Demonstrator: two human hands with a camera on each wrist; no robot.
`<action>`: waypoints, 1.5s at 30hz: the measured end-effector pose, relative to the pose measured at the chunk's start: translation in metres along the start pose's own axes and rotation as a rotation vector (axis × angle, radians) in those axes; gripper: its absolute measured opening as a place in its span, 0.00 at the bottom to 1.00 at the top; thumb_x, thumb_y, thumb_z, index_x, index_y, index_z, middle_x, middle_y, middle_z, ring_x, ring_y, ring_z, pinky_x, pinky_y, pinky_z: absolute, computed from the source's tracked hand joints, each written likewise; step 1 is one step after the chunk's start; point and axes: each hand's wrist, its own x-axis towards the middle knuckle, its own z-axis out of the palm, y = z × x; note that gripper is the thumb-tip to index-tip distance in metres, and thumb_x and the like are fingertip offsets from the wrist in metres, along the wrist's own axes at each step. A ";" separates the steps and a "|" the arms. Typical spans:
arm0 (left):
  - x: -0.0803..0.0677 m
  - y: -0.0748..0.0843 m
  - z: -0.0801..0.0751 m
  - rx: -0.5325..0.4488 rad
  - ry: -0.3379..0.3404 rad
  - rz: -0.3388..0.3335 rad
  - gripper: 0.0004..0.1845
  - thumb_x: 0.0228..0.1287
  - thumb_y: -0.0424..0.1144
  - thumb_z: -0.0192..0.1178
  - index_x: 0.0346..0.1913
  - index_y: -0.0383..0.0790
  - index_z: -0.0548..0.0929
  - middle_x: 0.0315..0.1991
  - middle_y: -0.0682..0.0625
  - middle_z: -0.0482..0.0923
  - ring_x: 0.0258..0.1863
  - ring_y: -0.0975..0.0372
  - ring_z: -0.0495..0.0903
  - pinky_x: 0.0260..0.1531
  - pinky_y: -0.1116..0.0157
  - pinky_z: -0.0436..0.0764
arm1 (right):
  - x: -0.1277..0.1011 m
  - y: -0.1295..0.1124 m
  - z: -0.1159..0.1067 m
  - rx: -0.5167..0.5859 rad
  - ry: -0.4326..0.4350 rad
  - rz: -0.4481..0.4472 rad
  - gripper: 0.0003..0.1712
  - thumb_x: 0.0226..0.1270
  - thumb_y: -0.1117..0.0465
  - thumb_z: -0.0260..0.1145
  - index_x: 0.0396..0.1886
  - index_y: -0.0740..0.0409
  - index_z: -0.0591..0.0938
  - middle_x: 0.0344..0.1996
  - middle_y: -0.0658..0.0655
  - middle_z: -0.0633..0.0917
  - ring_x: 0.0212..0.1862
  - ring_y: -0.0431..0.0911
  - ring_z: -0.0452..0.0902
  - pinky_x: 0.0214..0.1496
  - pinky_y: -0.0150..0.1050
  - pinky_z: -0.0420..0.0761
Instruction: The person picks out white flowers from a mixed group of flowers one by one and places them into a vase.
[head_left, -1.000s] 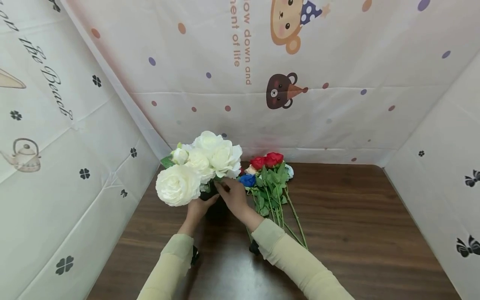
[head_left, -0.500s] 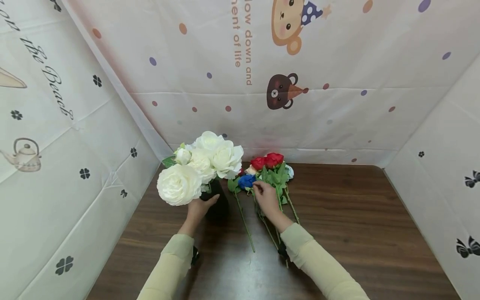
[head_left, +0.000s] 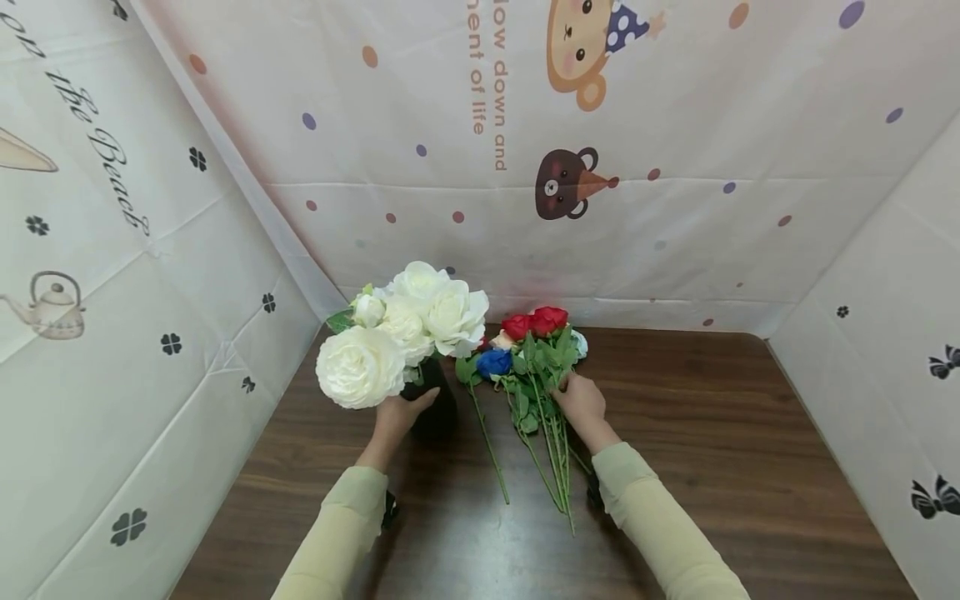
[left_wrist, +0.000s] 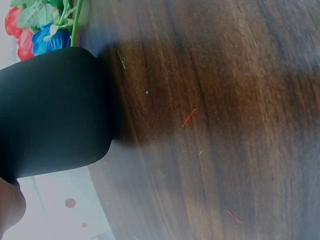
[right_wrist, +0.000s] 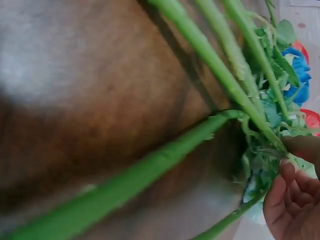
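My left hand (head_left: pixel 396 423) grips a black vase (head_left: pixel 438 408) around its side, the thumb lying across the front. Large white artificial flowers (head_left: pixel 405 325) fill its top and hide the mouth. In the left wrist view the vase (left_wrist: pixel 55 115) shows its smooth dark wall and rounded base corners. To the right, my right hand (head_left: pixel 583 404) is at a bunch of artificial roses, just below the leaves (head_left: pixel 551 358). Seen from the right wrist, the thumb and index finger of that hand (right_wrist: pixel 295 200) pinch a green rose stem (right_wrist: pixel 220 75) among several others.
Red roses (head_left: pixel 549 319), a blue rose (head_left: pixel 495 362) and pale ones lie heads toward the back wall cloth (head_left: pixel 675 250). One separate stem (head_left: pixel 491 450) lies between vase and bunch. Small red threads (left_wrist: pixel 190 117) are scattered on the brown wooden table (head_left: pixel 712 433).
My right hand has left the white flowers at the vase, passed over the blue rose, and moved right to the rose stems. The left hand stays on the vase.
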 end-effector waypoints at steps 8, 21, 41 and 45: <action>-0.001 0.000 0.001 -0.019 -0.019 -0.062 0.54 0.60 0.33 0.74 0.80 0.32 0.48 0.80 0.35 0.50 0.80 0.43 0.54 0.77 0.40 0.60 | -0.001 0.018 -0.007 0.082 0.063 -0.008 0.12 0.74 0.63 0.63 0.43 0.69 0.84 0.38 0.69 0.89 0.29 0.52 0.81 0.31 0.43 0.79; 0.000 -0.002 -0.001 0.034 -0.026 -0.064 0.55 0.60 0.35 0.74 0.80 0.30 0.47 0.80 0.33 0.48 0.79 0.41 0.54 0.77 0.39 0.60 | 0.003 0.014 -0.026 0.176 0.191 -0.055 0.13 0.77 0.65 0.57 0.51 0.71 0.82 0.42 0.72 0.87 0.33 0.58 0.83 0.34 0.49 0.81; 0.001 -0.001 0.000 0.005 -0.008 -0.017 0.49 0.59 0.32 0.74 0.77 0.29 0.54 0.77 0.33 0.57 0.78 0.42 0.59 0.77 0.40 0.61 | 0.069 0.016 -0.043 -0.036 -0.232 -0.042 0.31 0.71 0.60 0.63 0.09 0.49 0.60 0.10 0.44 0.58 0.18 0.40 0.54 0.31 0.38 0.71; 0.002 -0.001 0.000 0.020 0.002 -0.001 0.49 0.58 0.32 0.75 0.76 0.27 0.56 0.76 0.32 0.59 0.76 0.41 0.61 0.76 0.40 0.63 | 0.069 0.020 -0.041 0.106 -0.335 -0.036 0.28 0.74 0.63 0.58 0.11 0.51 0.61 0.11 0.46 0.60 0.19 0.40 0.55 0.37 0.42 0.75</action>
